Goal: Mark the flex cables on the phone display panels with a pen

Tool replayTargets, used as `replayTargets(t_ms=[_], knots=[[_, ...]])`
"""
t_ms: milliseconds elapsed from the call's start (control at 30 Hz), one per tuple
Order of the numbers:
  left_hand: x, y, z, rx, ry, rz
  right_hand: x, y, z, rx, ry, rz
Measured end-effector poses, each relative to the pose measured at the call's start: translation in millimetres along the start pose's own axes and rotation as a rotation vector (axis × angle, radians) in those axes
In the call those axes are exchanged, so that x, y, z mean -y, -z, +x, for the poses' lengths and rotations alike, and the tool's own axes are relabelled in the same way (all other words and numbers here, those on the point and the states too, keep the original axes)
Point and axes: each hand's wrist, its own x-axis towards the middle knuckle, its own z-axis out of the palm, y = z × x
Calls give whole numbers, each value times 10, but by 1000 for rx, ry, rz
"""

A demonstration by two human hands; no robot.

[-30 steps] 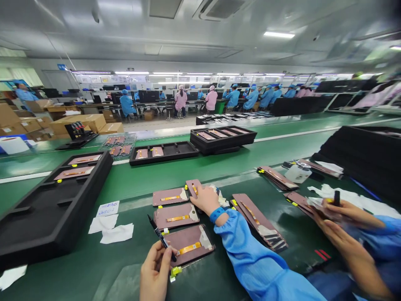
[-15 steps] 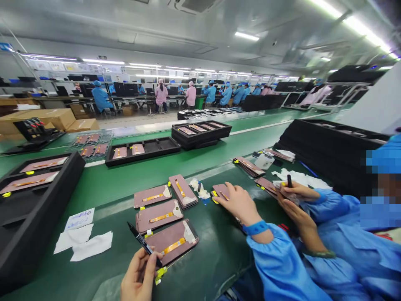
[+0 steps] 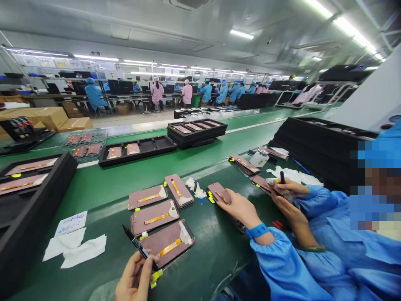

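My left hand (image 3: 135,276) is closed round a black marker pen (image 3: 139,242), its dark tip pointing up and left. Just beyond lies a pinkish phone screen (image 3: 166,249) with an orange ribbon cable and yellow tabs near my fingers. Further up the mat are two more piles of phone screens, one flat (image 3: 155,219) and one turned upright (image 3: 179,190), beside a single-looking screen (image 3: 147,197). My right hand (image 3: 242,207), with a blue wristband, grips a stack of phone screens (image 3: 216,189) at its right side. Several yellow tabs stick out on the stack's left; my hand covers its lower part.
At right a co-worker's hands (image 3: 290,200) hold a dark pen over screens. White papers (image 3: 83,251) lie left, near a black foam tray (image 3: 67,184). Another tray (image 3: 106,161) and stacked trays (image 3: 197,138) rest on the green belt. Crumpled tape (image 3: 196,188) sits mid-mat.
My right hand's fingers have drawn back from the stack's left edge, so more of its top screen and yellow tabs show. The left hand keeps the marker pen. The view has shifted slightly.
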Motion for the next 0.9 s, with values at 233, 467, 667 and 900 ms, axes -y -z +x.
replayTargets(t_ms=[233,467,667,900], knots=[[2,25,46,24,50,-1,-126,26,-92,11,41,11],[23,13,22,17,10,15,-137,-47,-99,21,81,40],[78,137,140,91,68,53,-198,-30,-57,-3,57,176],[80,127,126,94,37,87,-364,152,-2,-47,-20,563]])
